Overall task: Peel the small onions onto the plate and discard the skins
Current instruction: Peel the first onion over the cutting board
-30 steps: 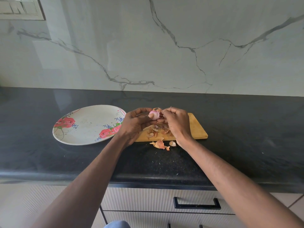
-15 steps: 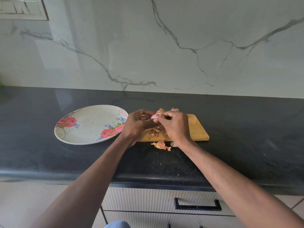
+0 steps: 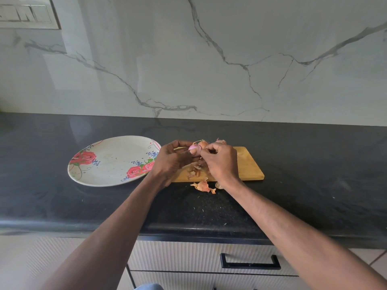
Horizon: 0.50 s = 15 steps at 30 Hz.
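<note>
Hands [image 3: 173,159] barely shifted; skins [image 3: 202,186] near board [image 3: 249,166], plate [image 3: 104,178] left.

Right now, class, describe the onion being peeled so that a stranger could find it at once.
On the black stone counter lies a rectangular wooden cutting board. Above its left end the left hand holds a small pink peeled onion while the right hand picks at it. The brown-skinned onions behind remain unpeeled.

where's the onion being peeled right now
In the head view it is centre frame: the pink onion is held between the left hand and right hand, above the cutting board's left end.
</note>
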Motion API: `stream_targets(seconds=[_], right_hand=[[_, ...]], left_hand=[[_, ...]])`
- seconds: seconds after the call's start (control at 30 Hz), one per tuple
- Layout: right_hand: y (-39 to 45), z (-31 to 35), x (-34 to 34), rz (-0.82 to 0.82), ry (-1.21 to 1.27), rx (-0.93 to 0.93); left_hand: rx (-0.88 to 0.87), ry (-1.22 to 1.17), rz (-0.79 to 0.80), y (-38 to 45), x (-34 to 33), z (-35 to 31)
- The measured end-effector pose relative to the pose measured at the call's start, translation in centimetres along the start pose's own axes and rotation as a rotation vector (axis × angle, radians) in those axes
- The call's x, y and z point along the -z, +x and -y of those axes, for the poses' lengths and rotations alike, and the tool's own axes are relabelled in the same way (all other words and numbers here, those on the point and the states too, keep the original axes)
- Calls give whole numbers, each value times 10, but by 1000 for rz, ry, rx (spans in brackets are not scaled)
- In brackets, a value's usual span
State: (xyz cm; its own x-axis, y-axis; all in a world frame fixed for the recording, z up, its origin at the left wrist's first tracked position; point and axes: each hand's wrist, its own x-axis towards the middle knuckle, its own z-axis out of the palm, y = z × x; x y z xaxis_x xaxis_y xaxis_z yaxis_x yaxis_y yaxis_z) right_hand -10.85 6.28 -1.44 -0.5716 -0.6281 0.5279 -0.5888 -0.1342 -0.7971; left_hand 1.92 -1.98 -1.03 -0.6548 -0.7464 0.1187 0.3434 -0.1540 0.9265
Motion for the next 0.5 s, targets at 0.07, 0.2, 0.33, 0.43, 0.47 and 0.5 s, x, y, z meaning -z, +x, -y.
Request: stream_targets(seconds=[0.07,0.2,0.33,0.43,0.47,0.5], right_hand=[[3,-3,1,-1,13,-38],[6,-6,4,-12,-31,-56],[7,-2,7,134,38,-40],[9,1,10,169,61,11],[8,3,10,169,29,49],[7,2,10,164,2,75]], left_hand=[[9,-38,-10,1,0,0],[9,-83,-72,4,1,0],[35,-79,-108,6,2,0],[48,-73,-105,5,1,-2],[44,-66,-102,4,0,-2],[41,-60,-99,3,0,-2]])
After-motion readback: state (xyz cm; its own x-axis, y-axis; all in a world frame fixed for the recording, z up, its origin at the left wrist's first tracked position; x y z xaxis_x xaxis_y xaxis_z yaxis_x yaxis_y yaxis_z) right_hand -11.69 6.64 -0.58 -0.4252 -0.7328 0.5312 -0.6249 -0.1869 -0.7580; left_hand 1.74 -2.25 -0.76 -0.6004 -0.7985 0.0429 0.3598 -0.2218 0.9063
